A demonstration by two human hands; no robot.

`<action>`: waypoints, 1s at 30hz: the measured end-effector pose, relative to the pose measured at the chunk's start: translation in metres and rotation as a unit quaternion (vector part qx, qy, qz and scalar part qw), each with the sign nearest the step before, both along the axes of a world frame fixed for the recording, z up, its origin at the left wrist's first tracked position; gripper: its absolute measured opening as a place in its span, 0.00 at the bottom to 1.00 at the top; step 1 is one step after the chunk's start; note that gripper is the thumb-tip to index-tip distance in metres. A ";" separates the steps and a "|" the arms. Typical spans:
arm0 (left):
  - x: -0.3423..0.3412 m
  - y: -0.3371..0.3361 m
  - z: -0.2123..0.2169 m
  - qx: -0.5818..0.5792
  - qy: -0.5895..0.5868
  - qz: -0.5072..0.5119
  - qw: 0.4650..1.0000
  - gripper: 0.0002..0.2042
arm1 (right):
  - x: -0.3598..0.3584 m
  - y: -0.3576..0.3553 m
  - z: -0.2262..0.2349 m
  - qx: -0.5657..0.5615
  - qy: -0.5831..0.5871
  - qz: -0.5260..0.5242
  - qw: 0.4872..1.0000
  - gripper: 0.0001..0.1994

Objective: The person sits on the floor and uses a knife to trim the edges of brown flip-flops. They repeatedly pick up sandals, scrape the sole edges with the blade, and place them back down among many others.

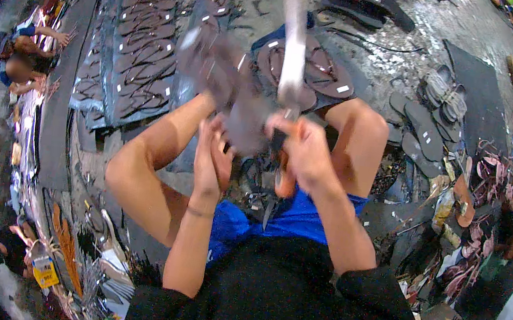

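A dark brown flip-flop (pixel 250 122), smeared by motion, is held up between my knees. My left hand (pixel 212 159) has its fingers bent against the near left side of it. To its right, my right hand (pixel 303 150) is closed round an orange-handled tool (pixel 286 180), whose working end I cannot make out. Above that hand runs a long pale bar (pixel 294 48), blurred; whether it joins the tool is unclear. Beyond my hands lie brown flip-flops (pixel 320 71) with small white labels. Another blurred brown sandal (pixel 207 66) shows by my left knee.
Rows of brown flip-flops (pixel 146 35) lie on plastic sheeting at the far left. Black soles (pixel 426 127) and grey sandals (pixel 443 94) lie on the right, beside pink straps and scraps (pixel 477 234). Another person (pixel 20 61) sits at the left edge.
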State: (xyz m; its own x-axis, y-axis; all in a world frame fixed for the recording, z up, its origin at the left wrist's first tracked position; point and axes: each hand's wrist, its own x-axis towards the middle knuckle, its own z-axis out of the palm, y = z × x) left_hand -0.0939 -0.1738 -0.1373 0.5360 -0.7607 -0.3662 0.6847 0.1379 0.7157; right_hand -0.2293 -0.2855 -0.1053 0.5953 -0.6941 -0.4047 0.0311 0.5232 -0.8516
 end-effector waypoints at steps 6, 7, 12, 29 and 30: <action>-0.006 -0.141 -0.058 0.238 -0.031 -0.130 0.962 0.35 | -0.012 -0.065 0.049 -0.104 0.084 -0.145 0.980 0.17; -0.011 -0.156 -0.050 0.260 -0.094 -0.133 0.952 0.38 | -0.025 -0.055 0.034 -0.165 0.165 -0.125 0.964 0.16; -0.011 -0.178 -0.070 0.326 -0.147 -0.063 0.932 0.31 | -0.069 0.018 -0.033 -0.203 0.210 -0.099 0.951 0.17; 0.096 -0.156 -0.075 0.304 -0.145 -0.243 0.909 0.18 | -0.036 0.024 -0.041 -0.162 0.228 0.092 0.956 0.14; 0.090 -0.154 -0.066 0.312 -0.152 -0.248 0.904 0.18 | -0.033 0.020 -0.043 -0.165 0.226 0.094 0.955 0.14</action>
State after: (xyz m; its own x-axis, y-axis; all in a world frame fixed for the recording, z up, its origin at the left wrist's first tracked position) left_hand -0.0043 -0.3280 -0.2038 0.3340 -0.6311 -0.7001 0.3099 -0.6280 0.7139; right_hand -0.2627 -0.2658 -0.1480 0.5392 -0.7260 -0.4269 -0.4469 0.1830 -0.8756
